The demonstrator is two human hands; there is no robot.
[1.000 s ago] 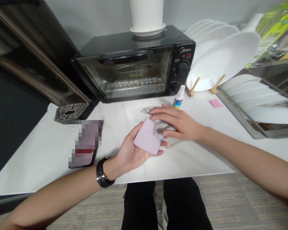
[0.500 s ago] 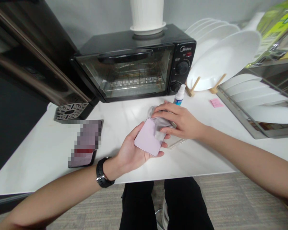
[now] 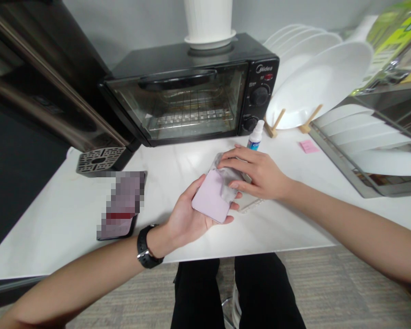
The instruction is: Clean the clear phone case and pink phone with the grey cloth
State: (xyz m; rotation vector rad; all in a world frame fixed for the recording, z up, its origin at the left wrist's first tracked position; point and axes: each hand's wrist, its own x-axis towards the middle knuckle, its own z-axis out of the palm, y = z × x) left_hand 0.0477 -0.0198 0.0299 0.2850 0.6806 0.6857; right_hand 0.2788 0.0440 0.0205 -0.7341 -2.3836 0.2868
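Observation:
A pale pink smartphone (image 3: 210,198), its plain back facing up, lies across the palm of my left hand (image 3: 187,217), whose fingers curl round its far edge. My right hand (image 3: 258,173) presses a thin grey cloth (image 3: 229,183) onto the upper part of the phone, fingers bent over it. The phone's upper end is hidden by cloth and fingers. Partly under my hands, a clear phone case (image 3: 250,203) rests on the white counter. Just behind my right hand stands a small white spray bottle (image 3: 255,137) with a blue label.
At the back sits a black toaster oven (image 3: 192,105) bearing a white pot (image 3: 208,20). White plates (image 3: 318,87) stand in wooden holders, beside a dish rack (image 3: 349,169) and a pink sticky note (image 3: 308,146). A blurred-out phone-like device (image 3: 123,201) lies left, near a drip tray (image 3: 101,160).
Both hands keep nearly the same place on the phone and cloth. Only a very slight shift of the cloth and of the whole view shows.

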